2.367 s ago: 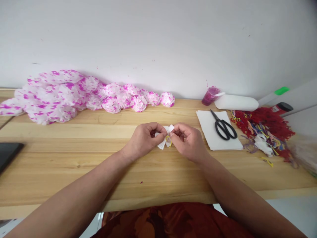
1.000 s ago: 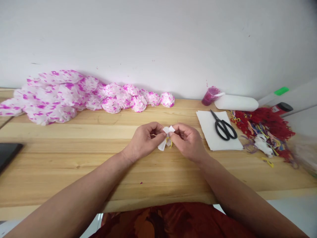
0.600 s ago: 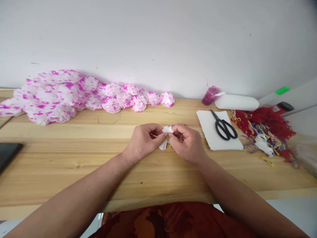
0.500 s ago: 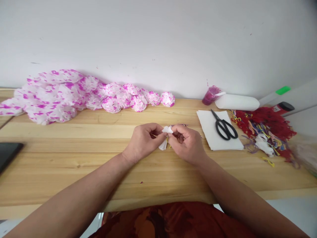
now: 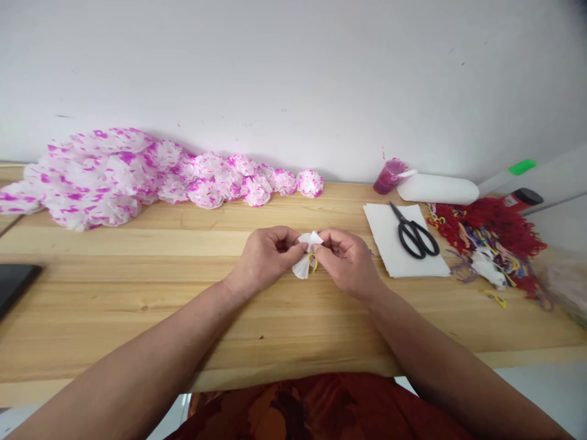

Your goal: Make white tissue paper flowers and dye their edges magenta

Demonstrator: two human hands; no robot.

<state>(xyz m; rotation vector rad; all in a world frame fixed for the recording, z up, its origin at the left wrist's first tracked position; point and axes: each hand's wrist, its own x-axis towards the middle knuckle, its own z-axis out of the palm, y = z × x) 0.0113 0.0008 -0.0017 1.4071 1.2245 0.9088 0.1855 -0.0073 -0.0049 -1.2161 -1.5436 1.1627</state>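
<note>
Between my two hands, above the middle of the wooden table (image 5: pixel 137 299), is a small pleated piece of white paper (image 5: pixel 301 267), pinched in at its waist and fanned at both ends. A yellow string (image 5: pixel 313 263) hangs at its waist in a small curve. My left hand (image 5: pixel 270 256) pinches the paper from the left with thumb and forefinger. From the right, my right hand (image 5: pixel 348 260) is closed with its thumb and fingertips at the paper's waist, by the string. Whether the string is knotted is too small to tell.
White paper flowers with magenta flecks (image 5: pixel 96 183) lie along the wall. Black scissors (image 5: pixel 417 237) rest on a stack of white paper (image 5: pixel 394 256). A cup of magenta liquid (image 5: pixel 389 176), a white roll (image 5: pixel 438 188) and red and coloured strings (image 5: pixel 495 229) are at right. A dark flat object (image 5: pixel 16 284) sits left.
My fingers have shifted slightly on the pleated paper, and more of its upper fan shows. The yellow string's curve is now visible below the right thumb.
</note>
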